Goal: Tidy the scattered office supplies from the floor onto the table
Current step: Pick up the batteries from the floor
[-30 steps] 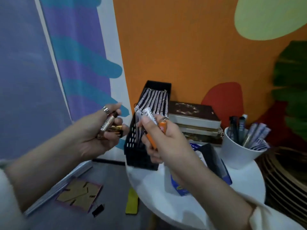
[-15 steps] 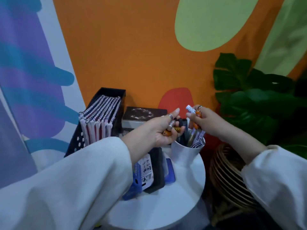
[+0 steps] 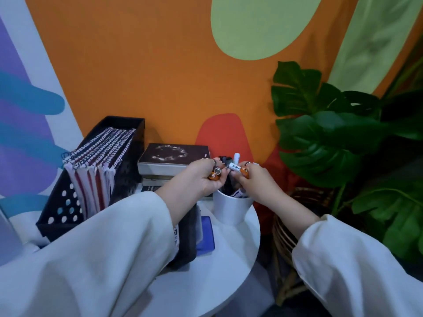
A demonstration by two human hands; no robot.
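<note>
Orange wall behind, round white table (image 3: 229,271) already carrying the file rack (image 3: 68,202), books (image 3: 174,156) and white cup (image 3: 231,209) — much looks tidied. I see my left hand (image 3: 203,177) gripping batteries (image 3: 215,175), my right hand (image 3: 254,181) pinching a marker (image 3: 235,167) over the cup — neither dropped in yet.

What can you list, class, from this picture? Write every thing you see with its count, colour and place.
table: one, white, round, bottom centre
file box: one, black, perforated, left on the table
spiral notebooks: several, white with red stripes, upright in the file box
books: a stack, top one dark brown, behind the cup
cup: one, white, on the table, holding pens
batteries: one white and orange in the right hand, orange ones in the left, above the cup
blue item: one, on the table beside the cup
plant: one, dark green, right
wicker stand: one, brown, beneath the plant
left hand: grips batteries
right hand: pinches a battery
</note>
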